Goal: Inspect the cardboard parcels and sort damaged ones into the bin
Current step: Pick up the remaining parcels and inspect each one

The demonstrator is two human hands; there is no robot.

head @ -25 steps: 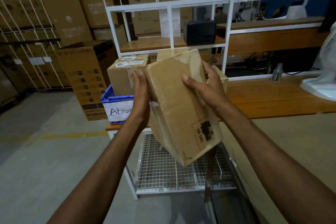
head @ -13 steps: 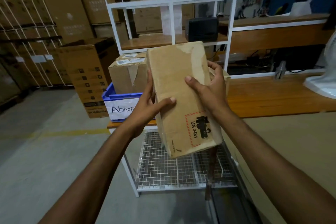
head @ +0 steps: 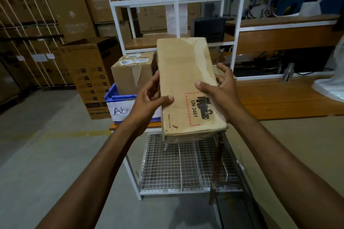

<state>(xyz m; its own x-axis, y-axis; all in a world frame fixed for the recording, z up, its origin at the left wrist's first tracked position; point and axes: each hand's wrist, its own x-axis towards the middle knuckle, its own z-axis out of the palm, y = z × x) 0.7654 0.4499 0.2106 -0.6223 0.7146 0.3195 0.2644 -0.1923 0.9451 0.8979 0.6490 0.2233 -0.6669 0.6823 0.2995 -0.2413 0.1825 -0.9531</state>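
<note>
warehouse | stacked appliance cartons (head: pixel 74 5) | white metal racking (head: pixel 240 29) | concrete floor (head: pixel 37 154)

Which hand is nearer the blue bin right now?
Left. The left hand grips the parcel just in front of the blue bin; the right hand holds its far side.

Two bare forearms reach forward from the lower corners, converging at centre; the left hand (head: pixel 149 96) curls, thumb lying across the parcel's (head: pixel 186 80) face; the right hand (head: pixel 220 91) grips its opposite edge, thumb on top, fingers spread behind.
</note>
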